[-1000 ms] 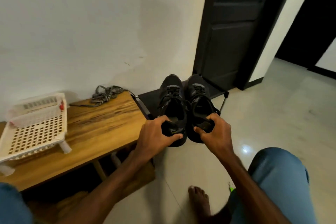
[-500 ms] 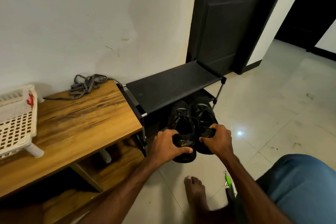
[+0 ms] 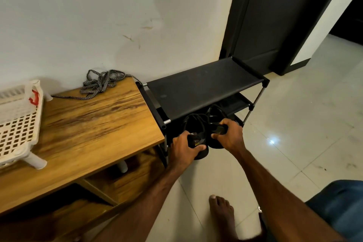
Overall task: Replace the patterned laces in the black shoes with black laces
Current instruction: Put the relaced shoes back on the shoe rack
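At a black shoe rack (image 3: 204,84), both hands hold black shoes (image 3: 198,124) under its top shelf.
A wooden bench (image 3: 88,124) sits tight against the rack's left side; tiled floor (image 3: 294,143) opens to its right and front. The shoes' heels jut past the rack's front edge. The left hand (image 3: 184,149) wraps one heel, the right hand (image 3: 229,135) pinches the other's. The patterned laces (image 3: 100,84) lie heaped left of the rack.

The rack's top shelf (image 3: 204,88) juts just ahead of the left hand (image 3: 183,148) and right hand (image 3: 230,135) at 12 o'clock; the wooden surface (image 3: 88,124) closes 9 o'clock. The floor (image 3: 294,124) lies open toward 3 o'clock, a bare foot (image 3: 222,214) at 6.
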The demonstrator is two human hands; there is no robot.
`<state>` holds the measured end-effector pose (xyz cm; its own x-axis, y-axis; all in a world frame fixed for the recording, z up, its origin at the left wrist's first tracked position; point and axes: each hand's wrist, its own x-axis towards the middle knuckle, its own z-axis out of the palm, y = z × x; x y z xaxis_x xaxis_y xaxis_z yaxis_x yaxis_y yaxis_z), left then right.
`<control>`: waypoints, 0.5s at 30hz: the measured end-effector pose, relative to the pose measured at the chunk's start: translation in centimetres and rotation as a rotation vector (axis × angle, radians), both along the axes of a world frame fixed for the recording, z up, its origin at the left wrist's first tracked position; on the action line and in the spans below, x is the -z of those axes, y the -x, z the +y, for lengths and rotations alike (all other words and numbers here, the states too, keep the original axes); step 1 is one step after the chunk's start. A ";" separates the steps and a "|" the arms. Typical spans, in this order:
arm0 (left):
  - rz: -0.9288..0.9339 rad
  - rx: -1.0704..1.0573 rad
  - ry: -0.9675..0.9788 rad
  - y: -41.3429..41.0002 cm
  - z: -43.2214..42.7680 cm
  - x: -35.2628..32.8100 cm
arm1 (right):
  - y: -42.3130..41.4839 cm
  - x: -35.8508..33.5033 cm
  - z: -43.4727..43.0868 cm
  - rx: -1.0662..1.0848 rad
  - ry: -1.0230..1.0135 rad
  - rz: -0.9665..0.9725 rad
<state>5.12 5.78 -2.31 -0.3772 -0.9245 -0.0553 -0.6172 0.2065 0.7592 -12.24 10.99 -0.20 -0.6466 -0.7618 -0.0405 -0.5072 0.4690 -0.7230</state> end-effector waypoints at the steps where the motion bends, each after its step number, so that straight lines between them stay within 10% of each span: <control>1: 0.011 -0.015 -0.004 0.3 -0.6 0.4 | 0.1 0.2 -0.9 -0.013 -0.001 -0.001; 15: -0.015 -0.141 -0.056 3.2 -7.4 5.5 | 2.1 6.5 -9.4 -0.120 -0.028 -0.007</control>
